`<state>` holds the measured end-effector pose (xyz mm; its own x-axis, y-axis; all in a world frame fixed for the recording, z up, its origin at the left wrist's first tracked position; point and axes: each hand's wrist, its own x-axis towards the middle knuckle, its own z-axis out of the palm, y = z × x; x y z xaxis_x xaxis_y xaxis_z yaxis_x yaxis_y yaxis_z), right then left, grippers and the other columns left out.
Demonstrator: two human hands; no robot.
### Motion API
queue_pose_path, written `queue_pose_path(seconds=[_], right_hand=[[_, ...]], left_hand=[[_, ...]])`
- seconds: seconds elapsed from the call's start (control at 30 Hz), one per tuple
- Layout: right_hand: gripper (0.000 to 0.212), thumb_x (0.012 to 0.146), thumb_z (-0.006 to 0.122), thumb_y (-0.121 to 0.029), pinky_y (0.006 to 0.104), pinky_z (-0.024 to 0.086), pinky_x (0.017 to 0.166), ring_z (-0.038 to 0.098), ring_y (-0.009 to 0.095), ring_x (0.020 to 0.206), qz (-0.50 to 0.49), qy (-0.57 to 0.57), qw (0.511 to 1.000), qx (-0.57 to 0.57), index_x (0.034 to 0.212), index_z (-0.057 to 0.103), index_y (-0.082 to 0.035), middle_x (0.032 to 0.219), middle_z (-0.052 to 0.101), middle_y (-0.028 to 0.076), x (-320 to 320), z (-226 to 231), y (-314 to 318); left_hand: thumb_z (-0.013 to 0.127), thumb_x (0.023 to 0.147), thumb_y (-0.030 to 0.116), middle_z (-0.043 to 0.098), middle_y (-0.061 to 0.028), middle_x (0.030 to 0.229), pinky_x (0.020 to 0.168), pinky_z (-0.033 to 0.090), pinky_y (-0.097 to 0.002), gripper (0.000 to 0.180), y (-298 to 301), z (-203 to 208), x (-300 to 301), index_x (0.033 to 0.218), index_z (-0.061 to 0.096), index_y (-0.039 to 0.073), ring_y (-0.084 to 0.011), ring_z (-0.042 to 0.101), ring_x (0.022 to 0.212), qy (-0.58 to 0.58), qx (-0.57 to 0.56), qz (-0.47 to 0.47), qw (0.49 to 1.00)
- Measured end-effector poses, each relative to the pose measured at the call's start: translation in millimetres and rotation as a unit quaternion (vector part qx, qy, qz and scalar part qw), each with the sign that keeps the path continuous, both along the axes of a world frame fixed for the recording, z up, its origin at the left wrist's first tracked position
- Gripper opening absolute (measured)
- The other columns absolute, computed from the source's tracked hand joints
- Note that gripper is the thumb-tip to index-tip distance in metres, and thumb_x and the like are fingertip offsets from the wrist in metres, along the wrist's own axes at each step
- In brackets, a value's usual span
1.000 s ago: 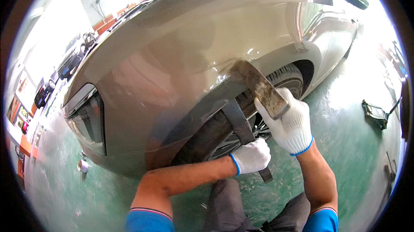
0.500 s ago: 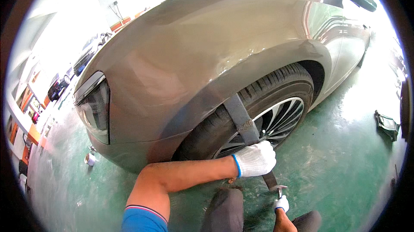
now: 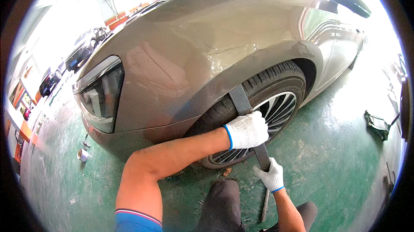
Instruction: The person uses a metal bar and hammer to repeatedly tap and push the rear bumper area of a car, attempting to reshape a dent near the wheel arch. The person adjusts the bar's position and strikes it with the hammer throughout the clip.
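Note:
A long flat metal bar runs from the gap between the car's front tyre and the fender edge down toward me. My left hand, in a white knit glove with blue cuff, is closed around its middle, in front of the spoked wheel rim. At the bar's lower end my right hand, gloved the same way, is closed on it, thumb along its side. Below that hand shows a slim grey rod; its upper part is hidden, and whether the hand touches it I cannot tell.
The bronze fender fills the upper view, with a headlight at left. A white roll lies on the green floor near the bumper. A dark green floor jack stands at the right. My knee is close below.
My right hand has come up to the bar's lower end; earlier it held a hammer below it. The left hand and bar appear higher in view, and the head view has shifted.

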<state>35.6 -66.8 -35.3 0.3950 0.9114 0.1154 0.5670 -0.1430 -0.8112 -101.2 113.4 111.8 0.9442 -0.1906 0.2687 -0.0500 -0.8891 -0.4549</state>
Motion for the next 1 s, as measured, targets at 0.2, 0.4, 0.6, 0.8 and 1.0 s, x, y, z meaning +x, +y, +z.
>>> queue_pose_path(seconds=[0.2,0.4,0.6,0.8,1.0], right_hand=[[0.03,0.078,0.082,-0.025,0.0363,0.056,0.064,0.071,0.026,0.063,-0.029,-0.021,0.999,0.027,0.089,0.066,-0.002,0.071,0.069,0.017,-13,-14,2],[0.029,0.078,0.082,-0.023,0.0365,0.055,0.064,0.071,0.028,0.063,-0.033,-0.025,0.999,0.028,0.088,0.065,-0.001,0.071,0.068,0.018,-20,-9,0],[0.028,0.077,0.082,-0.021,0.0363,0.055,0.064,0.071,0.029,0.063,-0.037,-0.021,0.999,0.016,0.088,0.065,-0.001,0.071,0.068,0.019,-20,-2,-5],[0.028,0.077,0.082,-0.021,0.0366,0.055,0.063,0.071,0.029,0.063,-0.036,0.005,0.999,0.025,0.088,0.065,-0.001,0.071,0.068,0.019,-20,-5,7],[0.028,0.076,0.082,-0.02,0.0366,0.055,0.063,0.071,0.027,0.063,-0.031,-0.022,0.999,0.03,0.087,0.065,-0.001,0.071,0.068,0.019,-19,-9,11]], left_hand=[[0.065,0.082,0.024,0.068,-0.0016,0.073,0.073,0.046,-0.0375,0.011,-3,6,-6,0.074,0.071,0.018,-0.0213,0.068,0.075,0.068,-0.002,0.035,0.997],[0.064,0.082,0.024,0.064,-0.0004,0.072,0.073,0.047,-0.0377,0.012,-5,7,-8,0.072,0.069,0.019,-0.0201,0.066,0.074,0.072,-0.008,0.034,0.997],[0.065,0.081,0.023,0.064,-0.0001,0.072,0.073,0.047,-0.037,0.012,-6,12,-9,0.072,0.069,0.019,-0.0198,0.065,0.074,0.052,-0.018,0.028,0.998],[0.065,0.081,0.022,0.064,-0.0006,0.072,0.073,0.047,-0.0364,0.011,-4,12,-7,0.072,0.07,0.018,-0.0205,0.065,0.075,0.077,-0.01,0.059,0.995],[0.066,0.081,0.022,0.064,-0.0021,0.072,0.073,0.048,-0.0373,0.011,-3,13,-8,0.072,0.071,0.018,-0.0224,0.065,0.075,0.089,-0.017,0.078,0.993]])
